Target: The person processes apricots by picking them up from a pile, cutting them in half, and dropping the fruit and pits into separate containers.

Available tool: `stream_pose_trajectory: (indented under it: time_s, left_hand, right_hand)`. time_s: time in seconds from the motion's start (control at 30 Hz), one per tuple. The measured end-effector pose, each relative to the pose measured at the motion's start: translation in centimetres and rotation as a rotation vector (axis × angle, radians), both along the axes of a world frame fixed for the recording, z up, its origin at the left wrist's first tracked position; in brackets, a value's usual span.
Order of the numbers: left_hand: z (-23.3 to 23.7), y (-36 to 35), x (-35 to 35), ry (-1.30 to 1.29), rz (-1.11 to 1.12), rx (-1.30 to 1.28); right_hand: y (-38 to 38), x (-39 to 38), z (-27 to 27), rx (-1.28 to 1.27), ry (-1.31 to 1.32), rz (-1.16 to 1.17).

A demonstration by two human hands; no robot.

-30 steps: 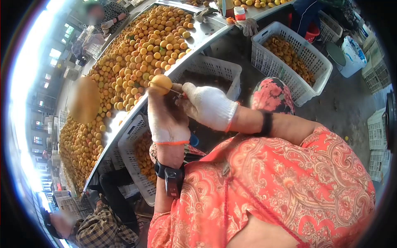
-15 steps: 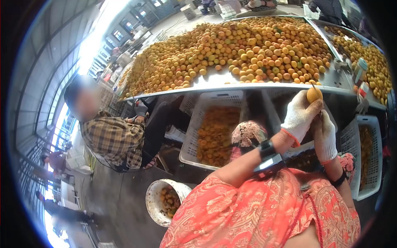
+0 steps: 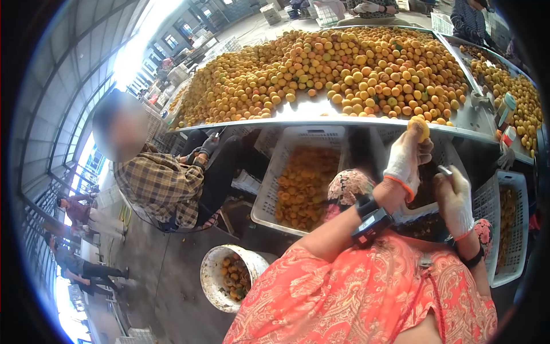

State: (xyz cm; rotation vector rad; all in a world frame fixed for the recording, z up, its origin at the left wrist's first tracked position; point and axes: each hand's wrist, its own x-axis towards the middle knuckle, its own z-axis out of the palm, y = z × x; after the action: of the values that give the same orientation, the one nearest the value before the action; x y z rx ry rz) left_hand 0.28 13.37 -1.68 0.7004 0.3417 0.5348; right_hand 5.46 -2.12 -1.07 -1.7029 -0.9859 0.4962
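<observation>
My left hand (image 3: 404, 156), in a white glove, is closed on an apricot (image 3: 421, 129) held up by the fingertips at the table's front edge. The fruit's near side shows ragged orange flesh. Lower and to the right, my gloved right hand (image 3: 455, 198) is closed on a small knife (image 3: 444, 170); only a short shiny metal end shows beyond the fingers. The two hands are apart. Behind them, a large heap of whole apricots (image 3: 321, 69) covers much of the metal table (image 3: 306, 108).
Below the table stand a white crate (image 3: 264, 195) of apricot pieces and another crate (image 3: 515, 229) at right. A white bucket (image 3: 215, 286) with dark scraps is on the floor. A person in a checked shirt (image 3: 160, 186) sits at left. Bottles (image 3: 506, 109) stand at the table's right.
My hands have separated: the right has dropped slightly away with the knife, and the left has turned, holding the apricot. The blade no longer shows at the fruit.
</observation>
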Motion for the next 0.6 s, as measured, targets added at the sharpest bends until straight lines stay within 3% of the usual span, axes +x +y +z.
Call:
stream_pose_trajectory:
  time_s: [0.07,0.1,0.13,0.27,0.33,0.4,0.53,0.6]
  left_hand:
    - [-0.8,0.8,-0.4,0.065,-0.004,0.129]
    - [-0.8,0.5,-0.7,0.074,-0.056,0.219]
    - [-0.9,0.0,-1.0,0.081,-0.109,0.309]
    - [0.5,-2.4,-2.0,0.029,-0.321,0.481]
    - [0.1,-2.0,-1.7,0.049,-0.29,0.552]
    - [-0.9,-1.9,-1.2,-0.105,0.054,0.935]
    - [-1.1,-1.7,-1.4,-0.12,-0.121,0.851]
    - [-0.7,-1.5,-1.8,0.017,-0.193,0.956]
  right_hand:
    - [-0.1,0.0,-0.4,0.364,0.289,-0.279]
    - [-0.4,1.1,0.2,0.358,0.251,-0.247]
    - [0.0,2.1,0.5,0.371,0.036,-0.246]
    - [2.1,1.4,0.7,0.383,0.178,-0.255]
    - [2.4,1.5,0.6,0.43,0.206,-0.257]
    - [1.4,2.1,0.9,0.234,0.275,-0.145]
    - [2.1,1.9,1.3,0.207,0.308,-0.132]
    - [3.2,1.7,0.7,0.371,0.395,-0.191]
